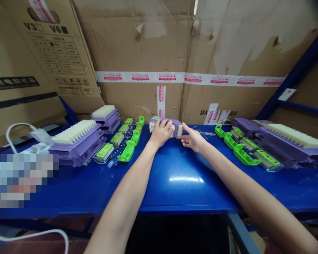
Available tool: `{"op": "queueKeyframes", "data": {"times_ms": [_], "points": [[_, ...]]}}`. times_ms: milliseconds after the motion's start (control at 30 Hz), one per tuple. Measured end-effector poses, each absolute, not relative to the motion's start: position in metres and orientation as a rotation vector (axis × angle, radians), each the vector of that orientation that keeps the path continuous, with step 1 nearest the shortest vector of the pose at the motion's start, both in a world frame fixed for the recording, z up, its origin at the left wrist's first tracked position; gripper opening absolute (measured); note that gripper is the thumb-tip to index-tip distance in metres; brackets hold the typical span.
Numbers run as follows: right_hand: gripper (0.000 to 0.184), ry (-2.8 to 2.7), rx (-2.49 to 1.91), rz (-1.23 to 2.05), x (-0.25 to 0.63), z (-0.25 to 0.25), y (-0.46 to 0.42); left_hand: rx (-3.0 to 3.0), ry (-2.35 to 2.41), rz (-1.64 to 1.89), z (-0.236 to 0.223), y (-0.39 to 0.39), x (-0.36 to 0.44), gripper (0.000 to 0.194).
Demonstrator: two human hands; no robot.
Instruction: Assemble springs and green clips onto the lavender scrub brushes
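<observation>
Near the back of the blue table (180, 190), a purple brush unit (177, 127) lies on its side, its pale bristles facing left. My left hand (161, 133) wraps over its middle from above, fingers curled around the purple body. At the right end sits a cream block (180, 130); the thumb of my right hand (193, 138) presses near it while the fingers reach under that end. My left hand hides part of the body. Behind my right hand lie a small spring (193, 127) and a clear, slim tool like a screwdriver (209, 133).
Purple brush bodies (74, 146) are stacked at left, others (275, 141) at right. Rows of bright green covers (126, 151), springs and green-topped clear boxes (105, 151) flank my arms. A white charger with cable (41, 135) is far left. Cardboard (137, 102) walls the back.
</observation>
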State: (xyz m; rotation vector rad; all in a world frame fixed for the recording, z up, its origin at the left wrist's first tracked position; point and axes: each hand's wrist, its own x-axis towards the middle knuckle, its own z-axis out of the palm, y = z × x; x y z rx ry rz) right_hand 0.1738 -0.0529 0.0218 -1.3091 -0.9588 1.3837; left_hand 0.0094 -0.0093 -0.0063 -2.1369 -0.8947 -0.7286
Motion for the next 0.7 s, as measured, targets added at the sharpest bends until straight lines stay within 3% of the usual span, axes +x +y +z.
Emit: {"op": "queueKeyframes", "data": {"times_ms": [167, 233, 333, 433, 500, 567, 700], "points": [[0.045, -1.139, -1.264, 0.831, 0.176, 0.019, -0.051, -2.158, -0.976, -0.730, 0.000, -0.015, 0.017, 0.024], [0.041, -1.174, -1.291, 0.609, 0.184, 0.022, -0.050, -2.157, -1.054, -0.756, 0.001, -0.015, 0.014, 0.032], [0.051, -1.176, -1.405, 0.212, 0.206, 0.028, -0.050, -2.105, -1.185, -0.826, 0.001, -0.013, 0.005, 0.045], [0.045, -1.333, -1.558, -0.073, 0.226, 0.031, -0.052, -2.051, -1.263, -0.890, -0.001, -0.010, -0.003, 0.049], [0.045, -1.476, -1.720, -0.185, 0.234, 0.030, -0.054, -2.041, -1.287, -0.896, -0.001, -0.010, -0.005, 0.051], [0.057, -1.621, -1.870, -0.222, 0.238, 0.029, -0.056, -2.045, -1.290, -0.883, -0.001, -0.010, -0.003, 0.052], [0.077, -1.876, -2.045, -0.061, 0.239, 0.025, -0.059, -2.059, -1.242, -0.843, -0.001, -0.010, 0.001, 0.052]]}}
